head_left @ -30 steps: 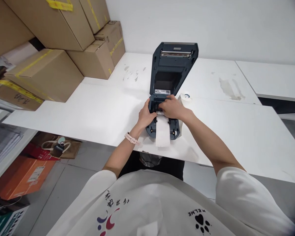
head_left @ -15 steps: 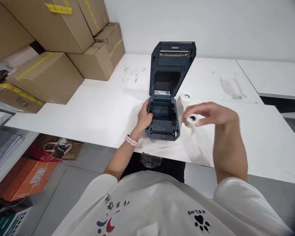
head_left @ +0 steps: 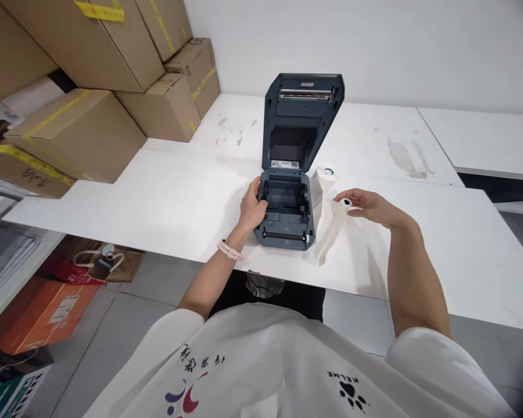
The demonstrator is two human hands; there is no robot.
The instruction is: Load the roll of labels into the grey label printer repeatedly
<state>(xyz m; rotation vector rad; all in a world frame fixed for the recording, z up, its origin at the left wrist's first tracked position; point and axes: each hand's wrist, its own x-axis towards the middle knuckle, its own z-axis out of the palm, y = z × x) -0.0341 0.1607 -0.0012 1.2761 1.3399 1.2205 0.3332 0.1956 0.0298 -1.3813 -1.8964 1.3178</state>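
Note:
A dark grey label printer (head_left: 285, 223) stands on the white table with its lid (head_left: 331, 125) raised, and its roll bay shows no roll. My left hand (head_left: 251, 209) clasps the printer's left side, thumb over the rim. To the right of the printer, my right hand (head_left: 366, 208) has thumb and fingers around a small white paper roll (head_left: 346, 203), whose dark core hole faces up. A loose paper strip (head_left: 329, 241) trails from this roll toward the table's front edge. Another white label roll (head_left: 326, 176) stands behind it, close to the printer, with a paper strip hanging alongside.
Cardboard boxes (head_left: 82, 130) with yellow tape are stacked at the left of the table (head_left: 178, 197). A white wall rises behind. On the floor at left lie an orange box (head_left: 43, 313) and a paper bag (head_left: 131, 264). Worn patches (head_left: 405, 157) mark the tabletop.
My right hand has lowered the small paper roll and moved slightly right, away from the printer. Its paper strip now shows clearly. My left hand keeps its hold on the printer.

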